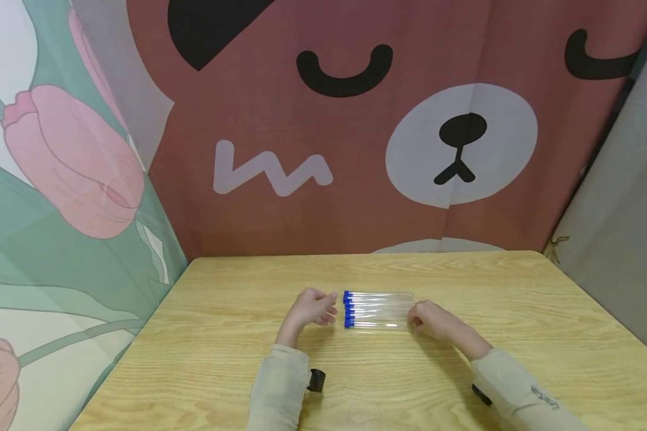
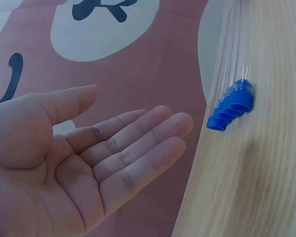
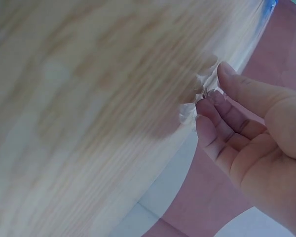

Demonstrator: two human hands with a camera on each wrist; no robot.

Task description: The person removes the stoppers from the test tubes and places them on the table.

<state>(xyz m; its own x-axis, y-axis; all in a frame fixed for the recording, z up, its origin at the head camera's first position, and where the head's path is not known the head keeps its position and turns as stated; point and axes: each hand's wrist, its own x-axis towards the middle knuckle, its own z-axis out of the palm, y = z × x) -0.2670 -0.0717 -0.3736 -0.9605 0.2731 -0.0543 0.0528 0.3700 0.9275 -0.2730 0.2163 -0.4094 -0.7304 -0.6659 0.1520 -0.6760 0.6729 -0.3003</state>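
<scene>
Several clear test tubes (image 1: 380, 310) with blue caps lie side by side in a row on the table. Their caps (image 2: 237, 101) point left, toward my left hand (image 1: 314, 307). That hand is held a little apart from the caps, its palm turned up and fingers extended in the left wrist view, with nothing in it. My right hand (image 1: 434, 320) is at the uncapped right ends of the tubes. In the right wrist view its thumb (image 3: 241, 89) and curled fingers pinch at the clear tube ends (image 3: 187, 114), which they partly hide.
The wood-grain table (image 1: 205, 335) extends to both sides. Behind it hangs a curtain (image 1: 248, 221) with a bear face, and a tulip-patterned cloth (image 1: 75, 263) borders the left side. A pale cloth (image 1: 614, 227) hangs at the right.
</scene>
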